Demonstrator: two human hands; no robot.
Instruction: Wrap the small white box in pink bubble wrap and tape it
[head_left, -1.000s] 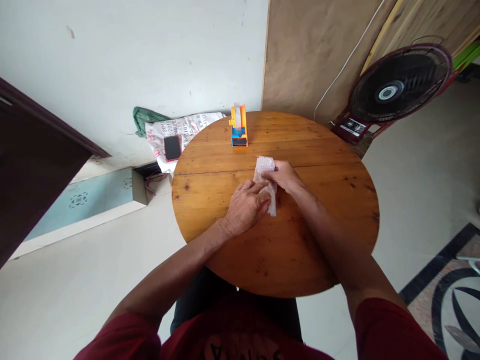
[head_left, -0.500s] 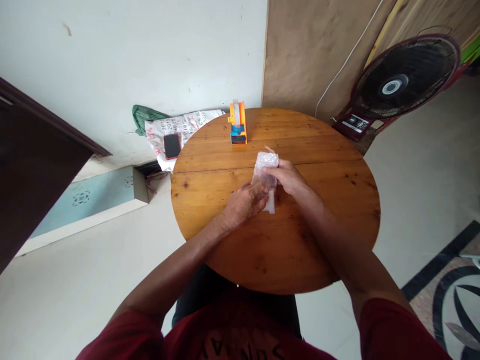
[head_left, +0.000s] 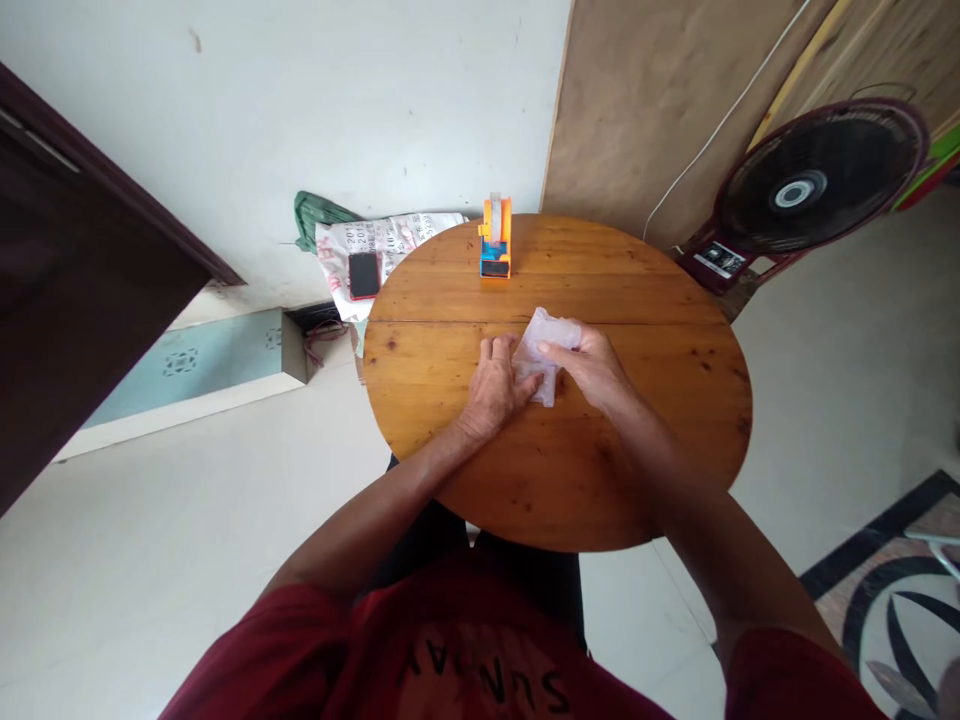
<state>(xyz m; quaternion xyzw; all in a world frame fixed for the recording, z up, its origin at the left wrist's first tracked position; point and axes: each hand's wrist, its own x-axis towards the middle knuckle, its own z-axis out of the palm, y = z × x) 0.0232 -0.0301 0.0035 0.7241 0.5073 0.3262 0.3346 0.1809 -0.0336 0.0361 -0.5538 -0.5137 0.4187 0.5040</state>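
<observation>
A folded piece of clear bubble wrap (head_left: 551,334) lies over the middle of the round wooden table, its top edge turned at a slant. My right hand (head_left: 596,368) pinches its right side, thumb on top and fingers mostly hidden beneath. At the wrap's lower left, my left hand (head_left: 496,384) rests on the tabletop with fingers stretched forward. Its thumb lies across the lower flap of the wrap. Whether anything is wrapped inside, I cannot tell.
An orange and blue tape dispenser (head_left: 496,245) stands near the far edge of the wooden table (head_left: 660,300). Beyond the table's left edge, a phone-like dark slab (head_left: 364,275) lies on a printed white sack (head_left: 405,235). A fan (head_left: 817,180) stands at the right.
The bubble wrap has turned clockwise at its top, with my right hand at its right side. My left hand has gone from curled over the wrap to stretched out beside it. The view has shifted slightly.
</observation>
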